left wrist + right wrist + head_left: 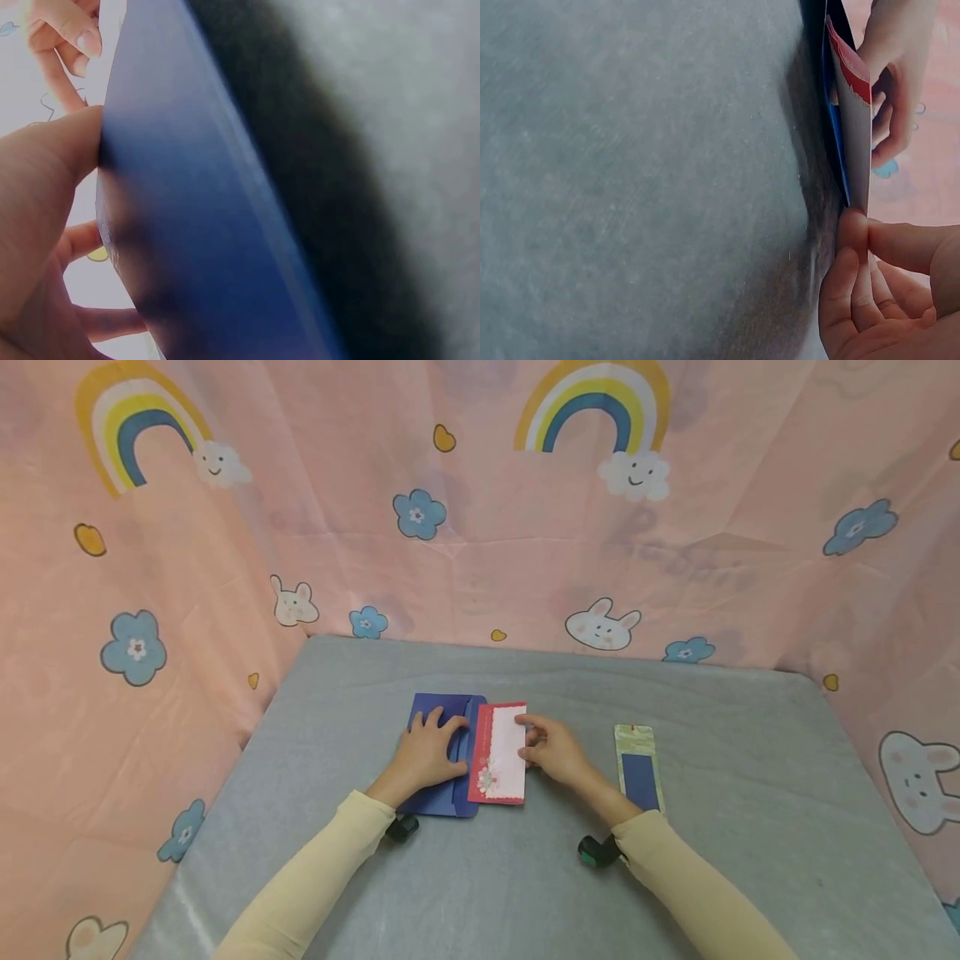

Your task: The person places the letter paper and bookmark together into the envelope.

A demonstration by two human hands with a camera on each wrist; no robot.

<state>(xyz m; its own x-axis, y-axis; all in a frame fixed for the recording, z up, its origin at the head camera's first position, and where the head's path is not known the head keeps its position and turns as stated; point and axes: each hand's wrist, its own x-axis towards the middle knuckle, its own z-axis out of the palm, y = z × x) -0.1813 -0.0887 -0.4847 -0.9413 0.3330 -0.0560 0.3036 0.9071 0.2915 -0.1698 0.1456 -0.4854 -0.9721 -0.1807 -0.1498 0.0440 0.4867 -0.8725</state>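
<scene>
A dark blue envelope [442, 797] lies on the grey cloth with its flap side toward the right. My left hand [429, 752] rests on it, fingers spread, the thumb pressing near the flap; in the left wrist view the thumb [52, 146] touches the envelope [180, 172]. A red-bordered card [506, 756] with a pale panel and printed flowers overlaps the envelope's right side. Its right edge is pinched between the thumb and fingertips of my right hand [557, 752]. In the right wrist view, the card [859, 142] stands edge-on beside the blue paper.
A slim pale green packet [635, 739] with a dark blue panel lies right of my right hand. Grey cloth [525, 893] covers the table. Behind and at the sides hangs a pink curtain [480, 568] with rainbows, rabbits and flowers.
</scene>
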